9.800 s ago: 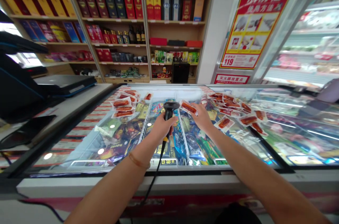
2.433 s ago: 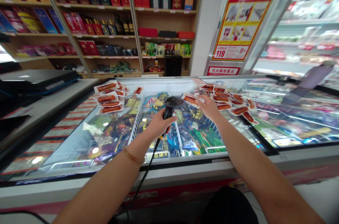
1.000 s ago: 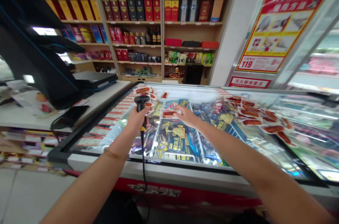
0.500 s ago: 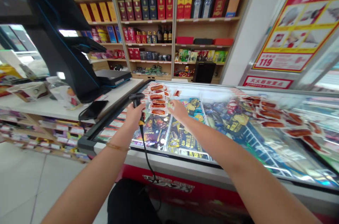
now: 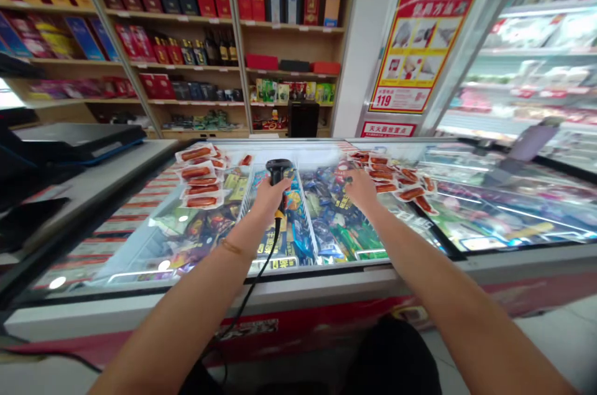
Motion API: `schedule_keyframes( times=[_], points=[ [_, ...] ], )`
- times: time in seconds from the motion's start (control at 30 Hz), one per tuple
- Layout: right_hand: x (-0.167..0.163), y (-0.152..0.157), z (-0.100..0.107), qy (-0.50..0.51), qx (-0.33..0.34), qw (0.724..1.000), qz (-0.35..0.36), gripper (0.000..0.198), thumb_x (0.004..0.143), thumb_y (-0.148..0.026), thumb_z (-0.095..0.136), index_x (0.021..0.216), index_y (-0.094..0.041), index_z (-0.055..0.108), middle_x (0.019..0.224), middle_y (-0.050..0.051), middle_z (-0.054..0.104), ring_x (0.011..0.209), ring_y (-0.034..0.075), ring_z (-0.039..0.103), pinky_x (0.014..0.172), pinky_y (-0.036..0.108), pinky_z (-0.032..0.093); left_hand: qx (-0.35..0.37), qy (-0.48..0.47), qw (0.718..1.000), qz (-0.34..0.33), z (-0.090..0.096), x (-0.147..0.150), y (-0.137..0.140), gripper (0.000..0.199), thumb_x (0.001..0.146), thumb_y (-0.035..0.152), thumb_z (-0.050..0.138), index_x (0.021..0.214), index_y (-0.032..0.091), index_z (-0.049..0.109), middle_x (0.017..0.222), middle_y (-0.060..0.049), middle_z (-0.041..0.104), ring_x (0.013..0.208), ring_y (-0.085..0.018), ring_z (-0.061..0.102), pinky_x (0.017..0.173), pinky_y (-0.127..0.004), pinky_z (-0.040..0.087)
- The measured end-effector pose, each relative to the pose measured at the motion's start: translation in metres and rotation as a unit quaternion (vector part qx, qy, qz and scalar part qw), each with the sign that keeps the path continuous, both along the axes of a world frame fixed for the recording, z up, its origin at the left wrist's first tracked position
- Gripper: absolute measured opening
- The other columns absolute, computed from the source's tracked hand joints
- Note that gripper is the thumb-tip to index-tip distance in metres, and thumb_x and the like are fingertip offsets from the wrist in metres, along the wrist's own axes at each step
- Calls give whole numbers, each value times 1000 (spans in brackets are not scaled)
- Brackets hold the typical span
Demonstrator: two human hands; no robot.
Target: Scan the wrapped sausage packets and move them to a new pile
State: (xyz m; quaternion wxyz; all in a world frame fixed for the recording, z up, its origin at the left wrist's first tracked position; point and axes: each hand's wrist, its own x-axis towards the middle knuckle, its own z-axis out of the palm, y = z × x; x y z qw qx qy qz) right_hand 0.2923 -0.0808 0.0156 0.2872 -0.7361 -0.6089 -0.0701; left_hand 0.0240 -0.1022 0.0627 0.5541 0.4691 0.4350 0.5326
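My left hand [image 5: 269, 197] is wrapped round the grip of a black barcode scanner [image 5: 278, 166], held above the freezer's glass top with its cable hanging toward me. My right hand [image 5: 362, 188] is over the glass at the left edge of a loose pile of packaged sausages [image 5: 385, 175]. Its thumb and fingers look slightly apart, with nothing visible between them. On the left part of the glass, more packaged sausages [image 5: 201, 188] lie in a rough column, and a single small pack [image 5: 245, 160] lies just right of them.
Under the glass of the chest freezer [image 5: 321, 283] are bagged frozen goods in wire baskets. A counter with a flat dark device [image 5: 88, 140] stands at left. Behind are shelves [image 5: 291, 28] of boxes and bottles. A purple object [image 5: 535, 139] stands on the right part of the freezer.
My view has turned right. My right hand has moved from the left column of sausage packs to the right pile. The scanner, still in my left hand, has moved right, away from the left column.
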Motion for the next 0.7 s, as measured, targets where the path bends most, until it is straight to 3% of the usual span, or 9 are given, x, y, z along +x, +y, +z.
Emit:
schedule_keyframes(
  times=[0.1, 0.2, 0.4, 0.57, 0.63, 0.7],
  points=[
    [34, -13, -1, 20, -57, 992, -114, 39, 83, -11, 55, 121, -15, 62, 129, 21, 53, 124, 37, 47, 100, 52, 36, 11, 11, 999, -38, -11, 21, -2, 31, 65, 33, 75, 82, 18, 54, 59, 4, 56, 36, -8, 46, 36, -22, 34],
    [53, -17, -5, 31, -84, 984, -152, 40, 84, -16, 59, 124, -12, 60, 131, 26, 50, 125, 42, 45, 97, 55, 37, -6, 46, 999, -26, -24, 27, -5, 30, 65, 32, 74, 83, 18, 54, 58, 4, 57, 35, -9, 46, 36, -23, 35],
    [51, -8, -10, -26, -78, 992, -91, 30, 83, -6, 54, 109, -13, 66, 111, 20, 63, 114, 34, 56, 97, 47, 39, -19, 88, 994, -56, -35, 22, -10, 32, 67, 36, 72, 88, 19, 55, 54, 4, 56, 35, -11, 46, 37, -23, 35],
    [16, 1, -14, -23, -25, 994, 100, 40, 81, -9, 57, 119, -20, 64, 114, 11, 67, 109, 25, 60, 96, 39, 44, -16, 146, 985, -88, -32, 24, -13, 33, 72, 40, 70, 90, 20, 52, 40, 6, 50, 31, -13, 44, 37, -22, 32],
    [8, 3, -14, -9, -27, 995, 92, 43, 82, -22, 63, 125, -21, 62, 121, 11, 65, 114, 28, 58, 99, 45, 43, -9, 150, 984, -98, -32, 25, -14, 30, 73, 39, 70, 86, 21, 50, 39, 6, 49, 31, -13, 43, 37, -22, 32],
    [10, 3, -14, -3, -48, 998, 34, 49, 80, -37, 67, 127, -23, 62, 127, 13, 63, 120, 34, 54, 99, 51, 41, -1, 151, 982, -109, -33, 25, -14, 29, 74, 38, 69, 83, 21, 48, 39, 6, 49, 31, -12, 43, 38, -22, 33]
  ],
)
